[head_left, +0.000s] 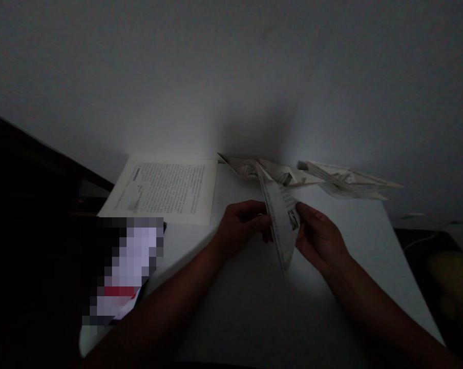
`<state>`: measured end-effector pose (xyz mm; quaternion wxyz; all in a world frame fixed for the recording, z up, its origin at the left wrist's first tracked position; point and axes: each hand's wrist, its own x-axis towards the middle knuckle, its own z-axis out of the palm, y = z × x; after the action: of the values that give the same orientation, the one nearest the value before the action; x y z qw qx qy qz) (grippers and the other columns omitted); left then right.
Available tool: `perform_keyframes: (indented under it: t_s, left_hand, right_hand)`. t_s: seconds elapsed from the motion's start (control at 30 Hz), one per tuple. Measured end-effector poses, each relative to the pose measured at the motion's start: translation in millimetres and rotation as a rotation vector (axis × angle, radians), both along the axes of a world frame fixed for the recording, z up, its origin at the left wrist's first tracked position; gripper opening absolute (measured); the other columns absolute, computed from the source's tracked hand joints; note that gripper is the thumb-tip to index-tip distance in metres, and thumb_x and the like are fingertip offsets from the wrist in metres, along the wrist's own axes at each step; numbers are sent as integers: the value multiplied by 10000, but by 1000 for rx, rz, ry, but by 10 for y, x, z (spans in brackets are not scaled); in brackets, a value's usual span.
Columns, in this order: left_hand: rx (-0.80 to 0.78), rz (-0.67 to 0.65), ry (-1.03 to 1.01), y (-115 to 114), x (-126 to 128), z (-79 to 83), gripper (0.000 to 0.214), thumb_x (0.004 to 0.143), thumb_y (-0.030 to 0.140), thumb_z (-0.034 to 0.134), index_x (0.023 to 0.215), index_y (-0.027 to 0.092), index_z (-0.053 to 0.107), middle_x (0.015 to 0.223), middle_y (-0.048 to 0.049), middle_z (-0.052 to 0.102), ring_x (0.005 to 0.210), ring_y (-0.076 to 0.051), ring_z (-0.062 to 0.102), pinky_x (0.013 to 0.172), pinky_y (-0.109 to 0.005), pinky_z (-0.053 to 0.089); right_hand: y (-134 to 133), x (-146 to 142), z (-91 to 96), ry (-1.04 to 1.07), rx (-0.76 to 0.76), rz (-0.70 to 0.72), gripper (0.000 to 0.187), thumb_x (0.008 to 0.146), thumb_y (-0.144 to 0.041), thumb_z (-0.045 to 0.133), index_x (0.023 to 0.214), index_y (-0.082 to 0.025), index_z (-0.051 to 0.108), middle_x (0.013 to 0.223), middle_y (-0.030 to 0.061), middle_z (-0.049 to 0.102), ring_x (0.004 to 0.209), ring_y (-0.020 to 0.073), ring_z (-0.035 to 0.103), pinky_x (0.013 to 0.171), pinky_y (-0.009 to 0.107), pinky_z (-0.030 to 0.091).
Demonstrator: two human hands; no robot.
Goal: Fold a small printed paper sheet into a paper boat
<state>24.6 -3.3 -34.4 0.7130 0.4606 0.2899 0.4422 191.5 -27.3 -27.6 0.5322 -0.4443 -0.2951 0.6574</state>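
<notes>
- Paper point(280, 220): long axis running near to far
- Left hand point(237, 225): pinching its left edge
- Right hand point(323, 238): gripping its right edge
- Neither hand nearer; paper between

Dim and grainy — a soft shadow darkens the wall point(158, 77); the bright screen point(133, 256) is pixelated — far left nearly black.

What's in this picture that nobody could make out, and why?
All in the head view:
- Screen: its content is masked by blocky pixels.
- Page: its print is too small and dim to read.
- Left hand: some fingertips are hidden by the held paper.
- Yellowish thing: dark, blurred, cut off by the right edge.
</notes>
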Motion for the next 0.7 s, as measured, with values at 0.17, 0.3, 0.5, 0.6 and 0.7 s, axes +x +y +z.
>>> perform_keyframes:
  t_s: [0.17,0.3,0.5,0.6,0.7]
  left_hand:
    - [32,34,63,-2,-10,-21,305,751,453,689,752,148,695,589,-32,642,516,-152,614,520,-292,525]
    - [92,211,168,1,12,-41,259,713,381,725,845,164,674,619,-11,647,512,-136,604,484,-256,522]
    - [197,190,276,-10,43,-32,280,646,231,749,910,161,684,861,-67,737,796,-209,695,725,-327,572]
    - [240,243,397,-31,37,-13,218,656,184,720,869,154,688,884,-73,743,815,-224,693,741,-346,562]
    - [286,329,458,-40,22,-2,183,677,173,679,859,159,681,847,-63,733,806,-225,684,726,-348,554]
  right_hand:
    - [0,-2,-20,-15,38,36,208,827,-392,607,819,-186,632,756,66,718,727,246,695,618,394,578]
    - [-5,47,-114,-101,72,-86,170,795,-368,669,782,-200,645,615,13,648,543,168,615,501,300,527]
    - [-51,78,-183,-352,162,-87,158,810,-364,674,819,-206,684,671,-3,654,606,131,595,575,265,497]
    - [-76,42,-131,-487,220,-77,258,801,-374,674,1011,-226,662,817,26,690,753,174,646,686,318,531]
    - [-102,6,-92,-606,354,-43,502,756,-367,717,1219,-276,547,1087,67,657,947,218,637,801,388,535]
